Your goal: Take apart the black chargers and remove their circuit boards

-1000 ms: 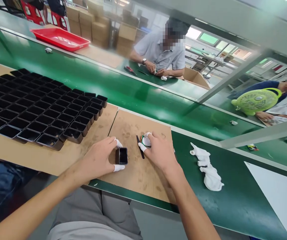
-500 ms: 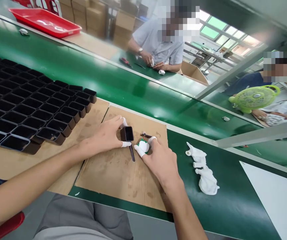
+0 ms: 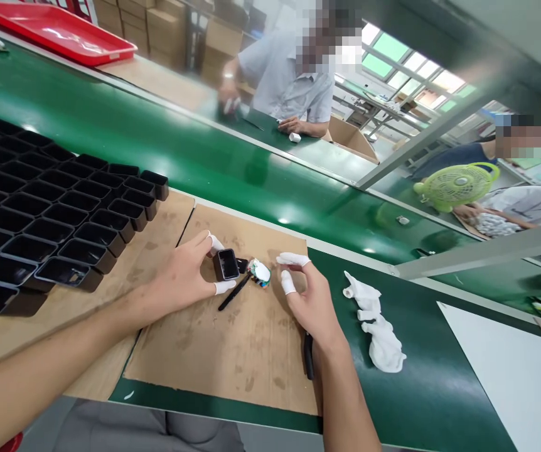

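Observation:
My left hand, with white finger cots on its tips, grips a small black open box between thumb and fingers. Right beside the box lies a small circuit assembly with a white round face and green edges. A thin black strip slants across the cardboard below them. My right hand, also in white finger cots, hovers just right of the assembly. Its thumb and fingers are apart, holding nothing. Partly hidden by my right wrist is a black handle.
Rows of similar black boxes cover the left side. Crumpled white gloves and a white sheet lie to the right. Across the green channel sit co-workers, a red tray and a green fan.
My right hand has let go of the circuit assembly and drawn back right. The assembly now rests next to the box in my left hand. The view has shifted slightly.

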A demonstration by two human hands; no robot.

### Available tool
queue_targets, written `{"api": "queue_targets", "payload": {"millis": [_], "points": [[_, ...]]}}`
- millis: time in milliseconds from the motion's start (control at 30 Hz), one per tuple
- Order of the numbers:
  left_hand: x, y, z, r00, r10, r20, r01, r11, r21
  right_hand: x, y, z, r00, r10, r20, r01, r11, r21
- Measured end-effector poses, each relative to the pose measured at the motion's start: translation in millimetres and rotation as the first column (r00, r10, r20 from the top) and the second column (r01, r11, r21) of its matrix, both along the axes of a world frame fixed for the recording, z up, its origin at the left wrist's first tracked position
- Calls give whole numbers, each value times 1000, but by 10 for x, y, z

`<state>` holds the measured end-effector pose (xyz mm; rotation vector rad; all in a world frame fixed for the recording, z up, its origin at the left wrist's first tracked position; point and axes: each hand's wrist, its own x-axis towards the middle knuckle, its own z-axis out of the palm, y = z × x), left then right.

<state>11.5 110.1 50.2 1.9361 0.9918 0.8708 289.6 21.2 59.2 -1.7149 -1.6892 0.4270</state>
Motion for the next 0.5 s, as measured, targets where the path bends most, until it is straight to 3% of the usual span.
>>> {"api": "queue_targets", "payload": {"millis": [100,200,500], "points": [[6,-20,-21,1000,-4,0,4,1000,15,-119,0,68,994,103,45,-101,994,-50],[7,-22,-51,1000,2,-15,-1,998,62,-262,21,93,989,124,81,-114,986,-119],[-5,-5,-4,998,44,-47,-38,990,135,-20,132,-45,983,-157,94,161,986,-40]]}}
